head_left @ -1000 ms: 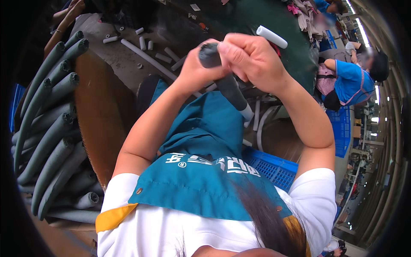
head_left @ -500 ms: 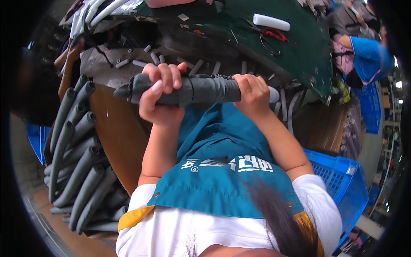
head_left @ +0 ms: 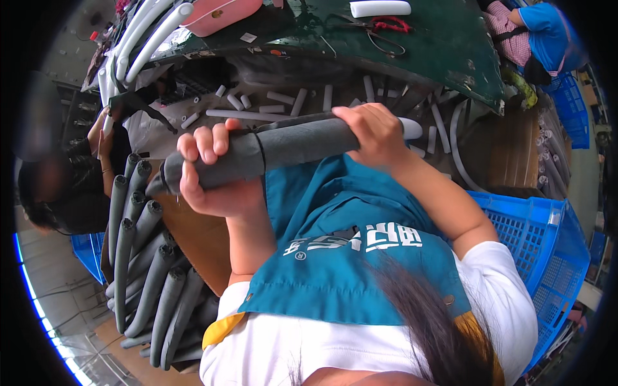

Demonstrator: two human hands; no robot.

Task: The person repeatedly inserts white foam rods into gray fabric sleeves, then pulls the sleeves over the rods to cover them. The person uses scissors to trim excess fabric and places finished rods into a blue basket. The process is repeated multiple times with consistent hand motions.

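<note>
- Grey foam sleeve (head_left: 257,154), long and tube-shaped, lies almost level in front of the person's chest, above the teal apron (head_left: 347,257), tilting slightly up toward the right.
- A white tube end (head_left: 411,127) pokes out of the sleeve's right end, so the sleeve appears to sit over a white pipe.
- Judged from the two-handed grip, the step in hand looks like working the foam along the pipe; a further move would call for one hand to hold firm while the other slides or twists.
- The left hand (head_left: 215,170) is clamped around the sleeve near its left end, fingers curled over the top and the open foam mouth just beyond them.
- The right hand (head_left: 373,132) is closed around the sleeve's right end, right next to the bare white tip.
- Both hands are well apart along the sleeve, with a seam or cut in the foam between them.
- Beyond the hands, a dark green counter (head_left: 444,45) carries red-handled scissors (head_left: 386,26) and a white tube piece (head_left: 380,8); short white offcuts (head_left: 283,98) lie under its edge.
- On the left, a stack of grey foam tubes (head_left: 141,257) stands near a brown cardboard box (head_left: 193,238).
- A blue plastic crate (head_left: 541,244) sits on the right.
- Other people work nearby: one at the left edge (head_left: 64,193), one in blue at top right (head_left: 541,32).
</note>
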